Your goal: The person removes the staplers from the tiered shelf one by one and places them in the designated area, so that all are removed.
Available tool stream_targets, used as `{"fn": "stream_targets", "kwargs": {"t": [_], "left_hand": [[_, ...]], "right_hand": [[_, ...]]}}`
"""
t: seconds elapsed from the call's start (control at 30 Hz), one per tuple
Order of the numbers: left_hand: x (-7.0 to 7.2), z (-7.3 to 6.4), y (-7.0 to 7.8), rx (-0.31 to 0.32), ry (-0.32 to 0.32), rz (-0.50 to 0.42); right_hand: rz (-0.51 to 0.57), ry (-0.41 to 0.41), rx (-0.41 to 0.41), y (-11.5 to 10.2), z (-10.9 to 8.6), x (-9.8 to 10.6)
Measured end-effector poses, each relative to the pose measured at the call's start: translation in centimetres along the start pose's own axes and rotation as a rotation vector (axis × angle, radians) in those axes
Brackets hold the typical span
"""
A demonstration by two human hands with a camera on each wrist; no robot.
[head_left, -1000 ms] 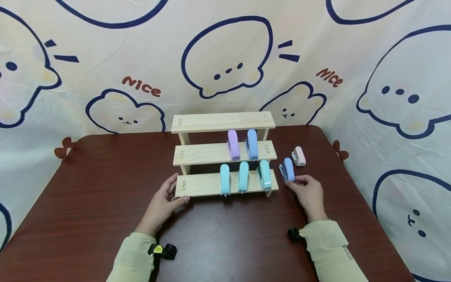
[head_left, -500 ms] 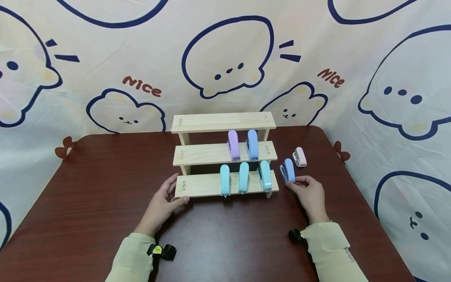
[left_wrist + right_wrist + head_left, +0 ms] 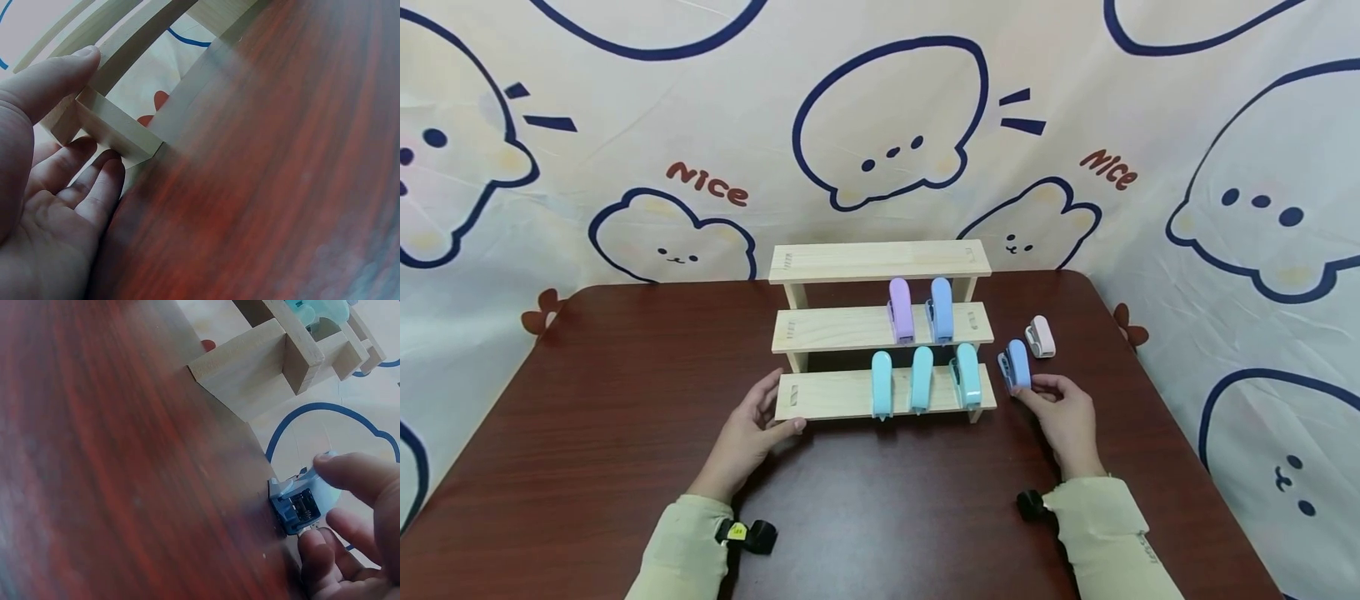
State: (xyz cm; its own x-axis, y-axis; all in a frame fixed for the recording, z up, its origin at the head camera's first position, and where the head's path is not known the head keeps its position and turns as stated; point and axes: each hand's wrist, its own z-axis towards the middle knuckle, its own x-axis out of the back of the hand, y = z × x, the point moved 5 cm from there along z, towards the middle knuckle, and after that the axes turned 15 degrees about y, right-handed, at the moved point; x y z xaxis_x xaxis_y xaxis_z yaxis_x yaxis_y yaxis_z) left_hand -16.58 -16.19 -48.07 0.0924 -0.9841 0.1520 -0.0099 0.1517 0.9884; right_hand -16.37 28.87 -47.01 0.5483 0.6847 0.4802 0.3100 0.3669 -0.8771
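Note:
A three-step wooden display rack stands on the table. My left hand grips the left end of its lowest step; in the left wrist view the thumb lies on the board and the fingers curl near the support. Right of the rack, my right hand pinches a small blue stapler that stands on the table. Its open end with a dark spring shows in the right wrist view. A pale pink stapler lies just behind it.
Several teal staplers, one of them a teal stapler, stand on the lowest step. The middle step bears a purple stapler and another blue stapler. Behind the brown table hangs a printed cloth.

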Motion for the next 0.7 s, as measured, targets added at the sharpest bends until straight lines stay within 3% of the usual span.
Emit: {"fn": "stream_targets", "kwargs": {"t": [0.33, 0.5, 0.7], "left_hand": [[-0.1, 0.0, -0.1, 0.011, -0.002, -0.015], [0.0, 0.0, -0.1, 0.015, -0.003, -0.018], [-0.1, 0.0, -0.2, 0.013, 0.001, -0.017]], "right_hand": [[0.164, 0.074, -0.01, -1.0, -0.4, 0.5], [0.235, 0.043, 0.006, -2.6, -0.8, 0.7], [0.234, -0.02, 0.087, -4.8, -1.3, 1.1]]}}
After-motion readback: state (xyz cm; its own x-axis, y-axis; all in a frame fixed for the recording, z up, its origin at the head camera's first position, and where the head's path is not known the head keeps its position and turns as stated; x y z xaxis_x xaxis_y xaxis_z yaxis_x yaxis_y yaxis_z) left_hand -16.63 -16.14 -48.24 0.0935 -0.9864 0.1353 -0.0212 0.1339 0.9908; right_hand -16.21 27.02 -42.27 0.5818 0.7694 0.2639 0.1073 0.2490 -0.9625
